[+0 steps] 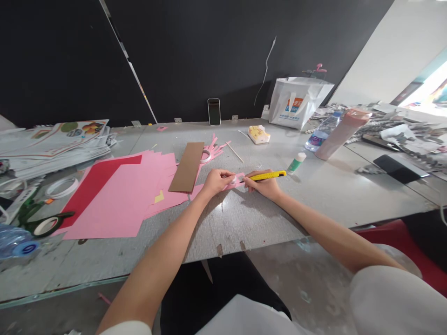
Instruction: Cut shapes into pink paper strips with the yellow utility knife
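My right hand (264, 184) is closed round a yellow utility knife (267, 176), its tip pointing left at a small piece of pink paper (239, 178). From the other side my left hand (218, 182) pinches that pink paper down on the grey table, fingertips pressed together. A small whitish thing shows by the left fingertips; I cannot make out what it is. Left of this hand a brown cardboard strip (187, 167) overlaps stacked pink sheets (115, 200). Behind it lie cut pink paper strips (217, 150) and a white tape roll (206, 156).
Right of the knife stands a glue stick (296, 162). Farther right are a water bottle (323, 131), a pink tumbler (342, 135) and a dark phone (400, 168). A tissue pack (259, 134) and white bag (296, 102) sit behind. Scissors (45, 221) lie at left.
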`<state>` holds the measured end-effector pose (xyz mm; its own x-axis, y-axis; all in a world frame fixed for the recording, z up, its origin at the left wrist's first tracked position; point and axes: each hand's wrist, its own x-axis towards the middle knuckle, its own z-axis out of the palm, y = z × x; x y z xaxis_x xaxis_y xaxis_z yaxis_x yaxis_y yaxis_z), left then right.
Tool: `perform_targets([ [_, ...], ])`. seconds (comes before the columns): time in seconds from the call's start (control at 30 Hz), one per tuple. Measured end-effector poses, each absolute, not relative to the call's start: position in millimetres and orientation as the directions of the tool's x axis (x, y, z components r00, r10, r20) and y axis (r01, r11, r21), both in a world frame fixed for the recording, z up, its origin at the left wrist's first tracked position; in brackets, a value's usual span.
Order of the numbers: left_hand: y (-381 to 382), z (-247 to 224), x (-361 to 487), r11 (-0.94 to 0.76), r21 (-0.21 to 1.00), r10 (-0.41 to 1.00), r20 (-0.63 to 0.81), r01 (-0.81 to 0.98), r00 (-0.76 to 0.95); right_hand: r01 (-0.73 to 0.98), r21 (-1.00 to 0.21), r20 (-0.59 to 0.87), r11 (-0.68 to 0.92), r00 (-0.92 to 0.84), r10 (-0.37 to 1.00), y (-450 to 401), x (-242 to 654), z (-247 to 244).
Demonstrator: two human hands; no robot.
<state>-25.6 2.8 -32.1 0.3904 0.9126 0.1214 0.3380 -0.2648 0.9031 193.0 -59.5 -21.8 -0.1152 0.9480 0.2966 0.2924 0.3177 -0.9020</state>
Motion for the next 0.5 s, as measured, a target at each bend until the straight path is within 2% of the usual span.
perform_targets([
  [0.5,4.1,-34.0,-25.4,-0.222,0.914,0.921,0.081,0.340,0.382,0.292,-0.923,0.228,0.249,-0.104,0.968,-55.9,189.2,-28.2],
])
